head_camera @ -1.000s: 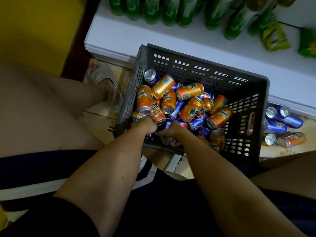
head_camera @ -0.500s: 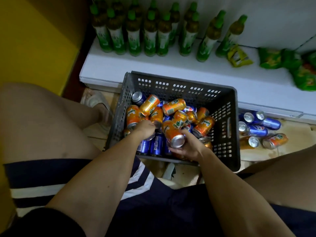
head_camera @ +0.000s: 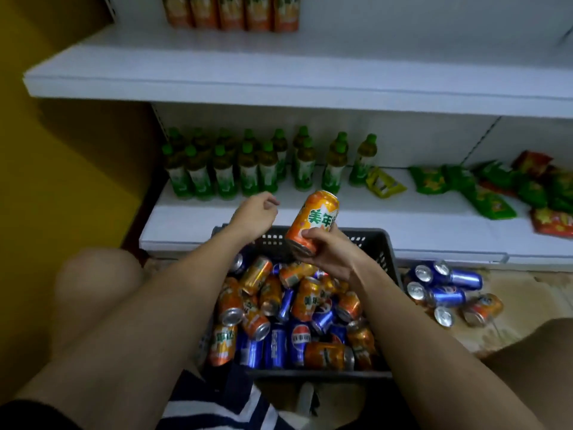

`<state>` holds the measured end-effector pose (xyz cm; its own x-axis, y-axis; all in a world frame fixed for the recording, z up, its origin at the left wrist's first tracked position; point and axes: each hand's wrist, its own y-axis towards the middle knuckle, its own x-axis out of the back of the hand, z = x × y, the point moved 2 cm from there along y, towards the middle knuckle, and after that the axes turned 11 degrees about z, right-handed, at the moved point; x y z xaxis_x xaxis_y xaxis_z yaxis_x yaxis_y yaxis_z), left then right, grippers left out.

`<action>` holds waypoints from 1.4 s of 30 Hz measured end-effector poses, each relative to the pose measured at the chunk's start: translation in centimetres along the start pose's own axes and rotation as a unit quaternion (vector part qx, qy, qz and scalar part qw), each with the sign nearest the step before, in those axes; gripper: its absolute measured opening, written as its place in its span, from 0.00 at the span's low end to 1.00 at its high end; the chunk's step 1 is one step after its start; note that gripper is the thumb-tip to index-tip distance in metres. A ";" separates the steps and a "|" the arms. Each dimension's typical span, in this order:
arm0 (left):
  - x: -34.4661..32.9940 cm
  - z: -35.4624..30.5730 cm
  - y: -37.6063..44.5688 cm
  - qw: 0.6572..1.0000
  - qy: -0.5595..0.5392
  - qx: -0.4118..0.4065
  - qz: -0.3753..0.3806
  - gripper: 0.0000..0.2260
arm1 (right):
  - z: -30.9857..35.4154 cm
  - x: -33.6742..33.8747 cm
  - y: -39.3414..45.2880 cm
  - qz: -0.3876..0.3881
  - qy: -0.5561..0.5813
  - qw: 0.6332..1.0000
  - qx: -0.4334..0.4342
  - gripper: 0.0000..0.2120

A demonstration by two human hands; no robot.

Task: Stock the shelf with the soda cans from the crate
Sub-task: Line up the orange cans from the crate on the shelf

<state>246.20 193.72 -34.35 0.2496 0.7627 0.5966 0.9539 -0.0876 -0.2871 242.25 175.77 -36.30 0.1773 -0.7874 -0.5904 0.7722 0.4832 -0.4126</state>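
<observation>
A grey plastic crate point(head_camera: 383, 243) on the floor between my knees holds several orange and blue soda cans point(head_camera: 280, 318). My right hand point(head_camera: 333, 256) grips an orange soda can point(head_camera: 314, 220) by its lower end and holds it tilted above the crate's far edge. My left hand point(head_camera: 254, 217) hovers to the left of that can, above the crate's far rim, fingers loosely curled and holding nothing. Behind both hands lies the white lower shelf point(head_camera: 341, 225), and an upper white shelf point(head_camera: 279, 79) sits higher.
Green bottles point(head_camera: 248, 169) stand at the back left of the lower shelf, snack packets point(head_camera: 483, 190) lie to its right. Orange bottles point(head_camera: 232, 10) line the upper shelf. Several loose cans point(head_camera: 446, 290) lie on the floor right of the crate. A yellow wall is at left.
Both hands rose out of the crate toward the shelf. My right hand lifted the orange can up; my left hand let go of the cans and came up without anything. The view tilted upward.
</observation>
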 end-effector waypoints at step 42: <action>16.3 -14.3 14.9 0.935 0.343 -0.072 -0.056 0.25 | 40.4 -8.4 27.2 -0.221 -0.411 0.832 0.300 0.40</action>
<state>266.88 195.72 -18.21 0.1485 0.1855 0.9713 0.9805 -0.1557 -0.1202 286.42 180.05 -14.54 -0.0376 -0.9521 0.3036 0.9947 -0.0064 0.1029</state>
